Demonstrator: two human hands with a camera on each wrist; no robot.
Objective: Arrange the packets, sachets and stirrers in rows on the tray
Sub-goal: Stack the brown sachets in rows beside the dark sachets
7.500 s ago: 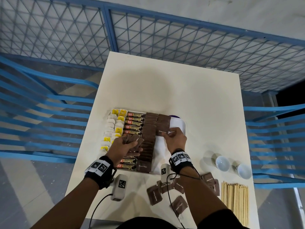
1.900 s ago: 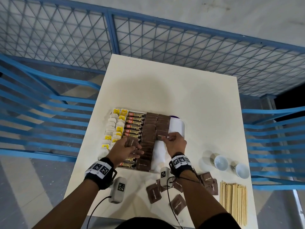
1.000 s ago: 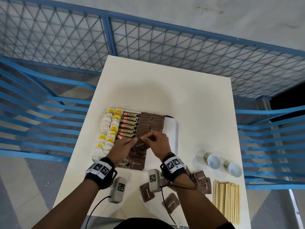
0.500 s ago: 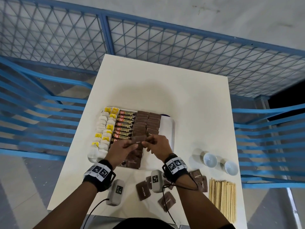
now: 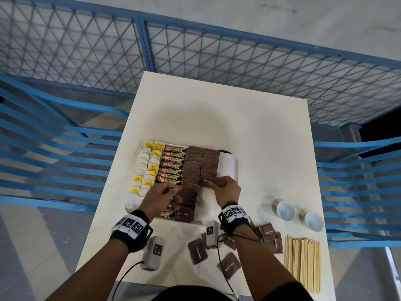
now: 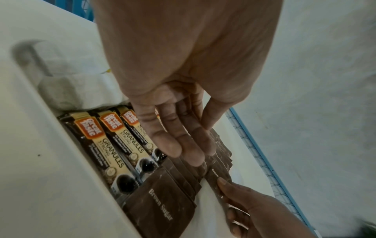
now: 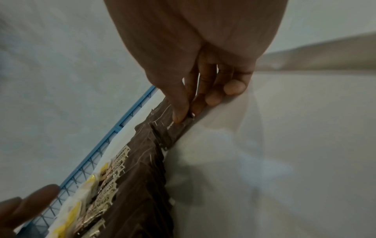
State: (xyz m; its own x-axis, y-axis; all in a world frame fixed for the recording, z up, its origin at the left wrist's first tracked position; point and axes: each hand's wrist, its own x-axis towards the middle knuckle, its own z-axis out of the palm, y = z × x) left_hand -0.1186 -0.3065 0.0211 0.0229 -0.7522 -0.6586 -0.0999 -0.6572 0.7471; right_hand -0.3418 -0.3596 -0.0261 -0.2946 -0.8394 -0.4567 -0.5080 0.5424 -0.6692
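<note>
White table holds two cups, one tray.

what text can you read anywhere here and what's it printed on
"Great Taste", "GRANULES", "STRONG": coffee sticks in the tray.
"Brown Sugar": nearest brown sachet.
"Brown", rest covered: sachet pinched by the right hand.
Smaller print on the sticks: blurred.
Yellow tea bag tags: unreadable.

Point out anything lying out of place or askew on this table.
Several brown sugar sachets lie scattered at odd angles on the white table, near the wooden stirrers, not yet in the tray's rows.
</note>
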